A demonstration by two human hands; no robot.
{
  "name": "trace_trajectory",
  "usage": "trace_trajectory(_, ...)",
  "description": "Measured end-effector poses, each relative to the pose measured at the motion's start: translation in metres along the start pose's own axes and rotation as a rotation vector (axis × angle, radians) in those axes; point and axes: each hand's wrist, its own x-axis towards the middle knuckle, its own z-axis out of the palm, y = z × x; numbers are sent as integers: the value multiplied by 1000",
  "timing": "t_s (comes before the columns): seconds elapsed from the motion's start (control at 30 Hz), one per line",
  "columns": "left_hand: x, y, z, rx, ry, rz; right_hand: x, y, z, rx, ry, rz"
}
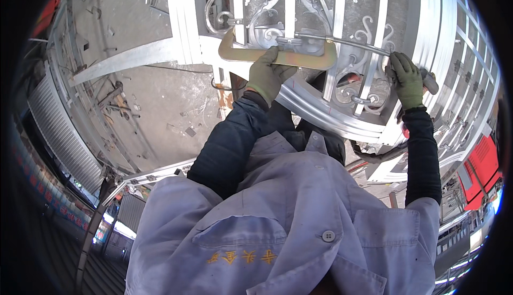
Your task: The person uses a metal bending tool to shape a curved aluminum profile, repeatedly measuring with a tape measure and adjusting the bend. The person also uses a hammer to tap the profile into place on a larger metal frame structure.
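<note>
A yellowish C-clamp [310,60] lies across the upright bars of a silver metal gate panel [331,118]. Its back faces me. My left hand [270,76], in a green work glove, is closed around the middle of the clamp's frame. Through the clamp's right end runs a long screw rod [360,46], slanting down to the right. My right hand [407,81], also gloved, is closed at the rod's outer end. A grey rounded piece [430,82] shows just right of that hand; its link to the clamp is hidden. Scrollwork [267,6] fills the panel between the bars.
A curved white metal strip [125,61] reaches left from the panel. Metal scraps [120,105] and a thin cable [176,69] lie on the concrete floor [160,102]. More barred panels [465,81] stand at the right, with a red object [479,172] beyond.
</note>
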Motion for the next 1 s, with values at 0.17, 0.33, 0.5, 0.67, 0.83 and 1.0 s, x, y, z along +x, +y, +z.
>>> trace_trajectory(0.17, 10, -2, -5, -11, 0, -27, -2, -4, 0, -29, -22, 60)
trace_trajectory(0.33, 9, -6, -15, -62, -82, 1, -27, -44, 13, 28, -103, 536)
trace_trajectory(0.5, 6, -2, -13, 33, 11, 6, -25, -93, 23, 380, -31, 981)
trace_trajectory(0.67, 10, -3, -8, 57, 3, 2, -30, -68, 35, 756, 4, 1166)
trace_trajectory(0.83, 9, -5, -14, 22, -33, -4, 0, -57, -5, 511, -79, 1003)
trace_trajectory(1.0, 5, -3, -3, 40, 22, -2, 2, -55, -16, 49, -164, 642)
